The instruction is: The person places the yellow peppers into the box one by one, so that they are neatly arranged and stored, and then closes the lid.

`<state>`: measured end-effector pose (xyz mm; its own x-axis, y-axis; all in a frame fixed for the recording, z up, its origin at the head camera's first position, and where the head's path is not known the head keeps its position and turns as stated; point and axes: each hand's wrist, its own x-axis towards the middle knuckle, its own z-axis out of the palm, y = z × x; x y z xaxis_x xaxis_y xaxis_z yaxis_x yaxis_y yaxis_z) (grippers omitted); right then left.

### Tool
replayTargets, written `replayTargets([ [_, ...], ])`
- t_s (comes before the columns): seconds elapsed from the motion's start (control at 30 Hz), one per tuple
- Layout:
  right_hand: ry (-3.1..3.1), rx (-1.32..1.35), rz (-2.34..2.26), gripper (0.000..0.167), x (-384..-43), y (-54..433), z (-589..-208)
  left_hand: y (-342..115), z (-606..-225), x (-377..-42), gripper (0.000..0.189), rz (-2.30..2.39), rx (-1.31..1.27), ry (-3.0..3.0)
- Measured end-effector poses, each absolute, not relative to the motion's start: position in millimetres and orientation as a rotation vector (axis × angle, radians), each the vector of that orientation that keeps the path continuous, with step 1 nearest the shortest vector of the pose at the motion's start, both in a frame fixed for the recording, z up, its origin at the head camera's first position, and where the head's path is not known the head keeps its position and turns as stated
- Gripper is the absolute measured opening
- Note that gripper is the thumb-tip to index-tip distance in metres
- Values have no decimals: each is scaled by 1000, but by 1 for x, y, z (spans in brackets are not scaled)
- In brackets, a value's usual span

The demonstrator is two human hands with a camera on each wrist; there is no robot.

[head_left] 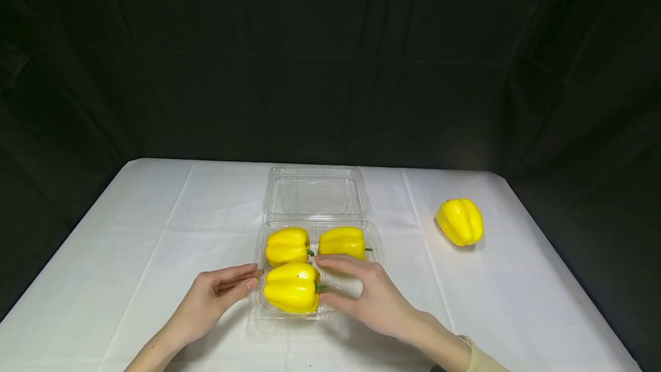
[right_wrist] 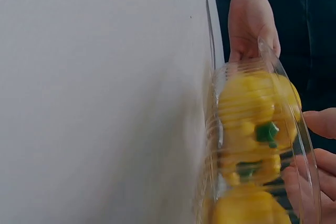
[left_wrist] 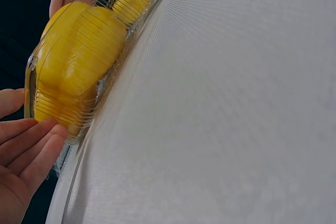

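A clear plastic clamshell container (head_left: 341, 285) lies with its lid folded back. Inside are three yellow bell peppers: one at the front left (head_left: 290, 289), one at the back left (head_left: 286, 247) and one at the back right (head_left: 341, 241). My left hand (head_left: 209, 302) rests its fairly straight fingertips against the container's left wall, thumb beside the rim in the left wrist view. Over the front right compartment, my right hand (head_left: 374, 294) has its fingers spread, the thumb tip right at the front pepper's stem end. Green stems (right_wrist: 266, 132) show through the wall in the right wrist view.
The hinged lid (head_left: 316, 195) lies flat behind the base. Another yellow bell pepper (head_left: 459, 221) sits on the white tablecloth (head_left: 439, 280) at the far right. A black curtain (head_left: 320, 62) hangs behind the table and on both sides.
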<state>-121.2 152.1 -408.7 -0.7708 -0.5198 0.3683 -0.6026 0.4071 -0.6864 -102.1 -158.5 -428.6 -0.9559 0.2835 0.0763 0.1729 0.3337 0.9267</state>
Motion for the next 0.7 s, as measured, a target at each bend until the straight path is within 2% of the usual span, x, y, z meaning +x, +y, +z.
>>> replayTargets([
  [0.7, -2546, 899, 1311, 51, -121, 188, -409, -158, -429, -102, 43, 1707, 410, 2494],
])
